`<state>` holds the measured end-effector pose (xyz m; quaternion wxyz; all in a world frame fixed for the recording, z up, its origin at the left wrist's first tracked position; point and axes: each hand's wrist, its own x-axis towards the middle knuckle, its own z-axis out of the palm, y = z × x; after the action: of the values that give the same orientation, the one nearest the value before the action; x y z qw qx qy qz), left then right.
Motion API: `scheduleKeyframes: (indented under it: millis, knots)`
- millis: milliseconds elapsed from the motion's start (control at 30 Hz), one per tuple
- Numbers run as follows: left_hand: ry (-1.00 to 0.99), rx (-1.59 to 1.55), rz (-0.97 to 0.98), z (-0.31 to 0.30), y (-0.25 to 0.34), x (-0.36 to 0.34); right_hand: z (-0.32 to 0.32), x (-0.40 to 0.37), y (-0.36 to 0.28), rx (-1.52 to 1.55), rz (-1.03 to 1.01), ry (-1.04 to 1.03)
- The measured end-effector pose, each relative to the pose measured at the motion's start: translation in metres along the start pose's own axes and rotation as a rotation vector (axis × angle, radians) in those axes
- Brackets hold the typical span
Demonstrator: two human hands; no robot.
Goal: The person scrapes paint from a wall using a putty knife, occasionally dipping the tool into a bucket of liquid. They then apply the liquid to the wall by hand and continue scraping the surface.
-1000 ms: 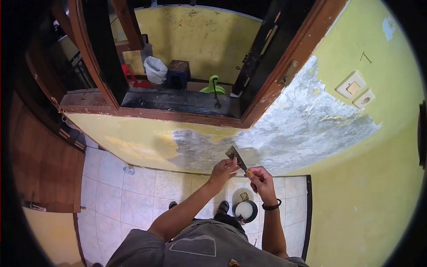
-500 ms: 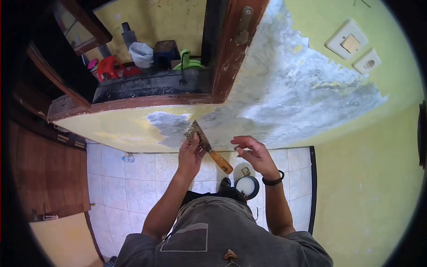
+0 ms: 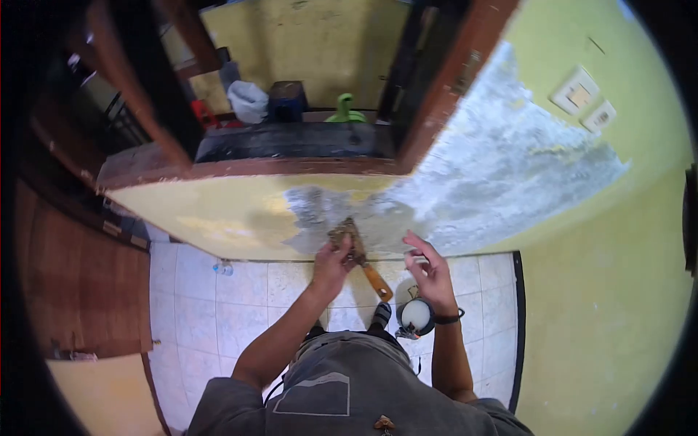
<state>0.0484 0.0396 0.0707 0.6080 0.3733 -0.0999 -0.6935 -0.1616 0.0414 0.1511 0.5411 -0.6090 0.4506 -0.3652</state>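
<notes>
My left hand (image 3: 332, 269) grips a putty knife (image 3: 375, 280) by its dirty, crusted blade, with the thumb lying across it. The wooden handle points down and to the right, away from the palm. To the right, my right hand (image 3: 434, 280) is raised with fingers apart and bent, holding nothing. Both hands are in front of the wall, where a patch of bare grey and whitish plaster (image 3: 502, 145) breaks the yellow paint. Below my right hand, a dark bucket with white contents (image 3: 416, 317) stands on the floor, partly hidden by the wrist.
A wooden window frame (image 3: 291, 167) juts out above the hands, with a white bag (image 3: 248, 102) and a green object (image 3: 346, 109) behind it. Wall switches (image 3: 576, 90) sit at upper right. A bottle (image 3: 223, 269) lies on the tiled floor, and a wooden door (image 3: 80, 283) stands left.
The view has shifted, so the wall and window appear farther right. My left hand still holds the putty knife by the blade; my right hand stays raised beside it with the fingers slightly changed.
</notes>
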Motion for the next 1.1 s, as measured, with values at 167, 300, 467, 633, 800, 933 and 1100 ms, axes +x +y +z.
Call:
scheduleKeyframes:
  millis: [167, 300, 467, 633, 800, 933, 1100]
  knots:
    - [-0.107, 0.015, -0.062, 0.015, -0.006, 0.007, 0.034, -0.024, 0.032, 0.074, 0.096, 0.056]
    - [-0.146, -0.019, -0.014, 0.025, -0.014, 0.017, 0.046, -0.023, 0.028, 0.388, 0.266, 0.165]
    - [-0.211, -0.192, -0.015, 0.037, -0.01, 0.029, 0.037, 0.007, 0.002, 0.322, 0.18, 0.182]
    - [-0.211, -0.29, -0.06, 0.047, -0.002, 0.042, 0.034, 0.032, -0.01, -0.008, 0.086, 0.135]
    - [-0.296, -0.386, -0.092, 0.049, -0.014, 0.051, 0.024, 0.039, 0.003, 0.037, 0.127, 0.188]
    - [-0.291, -0.413, -0.111, 0.054, -0.019, 0.056, 0.026, 0.041, 0.01, -0.086, 0.097, 0.354]
    - [-0.272, -0.417, -0.161, 0.067, -0.022, 0.036, 0.028, 0.016, -0.01, -0.327, -0.02, 0.478]
